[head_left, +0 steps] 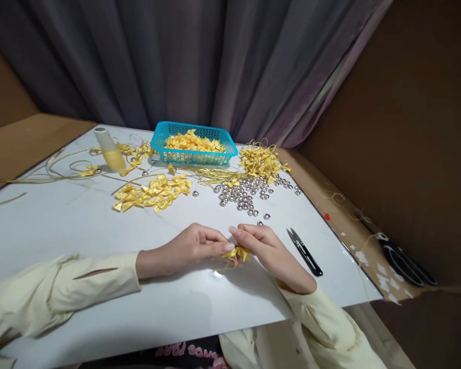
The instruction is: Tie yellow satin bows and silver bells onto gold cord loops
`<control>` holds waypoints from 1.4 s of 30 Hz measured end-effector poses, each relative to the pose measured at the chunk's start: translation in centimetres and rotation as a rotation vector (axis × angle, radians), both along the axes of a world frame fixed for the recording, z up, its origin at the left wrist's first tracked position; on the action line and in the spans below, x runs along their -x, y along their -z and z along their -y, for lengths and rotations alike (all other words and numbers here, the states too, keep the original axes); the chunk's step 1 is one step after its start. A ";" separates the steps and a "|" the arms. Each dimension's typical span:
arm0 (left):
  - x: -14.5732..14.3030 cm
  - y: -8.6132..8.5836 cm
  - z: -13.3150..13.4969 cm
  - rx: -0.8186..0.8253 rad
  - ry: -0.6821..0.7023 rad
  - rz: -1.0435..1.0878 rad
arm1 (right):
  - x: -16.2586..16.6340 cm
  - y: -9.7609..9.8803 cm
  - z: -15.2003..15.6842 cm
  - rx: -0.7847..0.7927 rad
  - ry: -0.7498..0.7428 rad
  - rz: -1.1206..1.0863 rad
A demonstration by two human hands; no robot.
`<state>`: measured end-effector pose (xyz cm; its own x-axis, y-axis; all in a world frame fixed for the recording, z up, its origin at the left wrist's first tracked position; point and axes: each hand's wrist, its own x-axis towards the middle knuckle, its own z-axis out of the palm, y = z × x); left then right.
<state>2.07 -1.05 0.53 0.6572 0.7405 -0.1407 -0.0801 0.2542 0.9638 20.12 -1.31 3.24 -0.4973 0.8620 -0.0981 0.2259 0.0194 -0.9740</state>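
Observation:
My left hand [188,248] and my right hand [261,246] meet over the front middle of the white table [61,225]. Both pinch one small yellow ribbon bow [236,253] between their fingertips, with a thin gold cord hanging under it. A small silver bead [216,274] lies on the table just below the bow. Black thread snips [304,252] lie right of my right hand.
A pile of yellow bows [153,192] and a heap of silver beads [249,192] lie further back. Behind them stand a blue basket [194,143] of bows, a glue bottle [109,148], finished bows with cords [261,161], and black scissors [405,261] off the table's right edge.

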 end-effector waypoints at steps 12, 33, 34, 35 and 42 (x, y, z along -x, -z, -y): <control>0.1 0.1 0.2 -0.108 -0.029 -0.076 | -0.3 0.0 0.1 -0.154 0.004 0.084; 0.2 1.0 0.7 -0.571 -0.154 -0.364 | -0.5 -0.2 1.6 -0.810 -0.111 0.516; 0.2 1.0 0.8 -0.580 -0.165 -0.354 | -0.5 -0.1 2.0 -0.898 -0.101 0.561; 0.1 1.0 0.8 -0.593 -0.173 -0.345 | -0.4 0.1 2.4 -0.952 -0.082 0.587; 0.0 1.2 1.1 -0.734 -0.202 -0.326 | -0.1 1.6 4.0 -0.704 0.201 0.424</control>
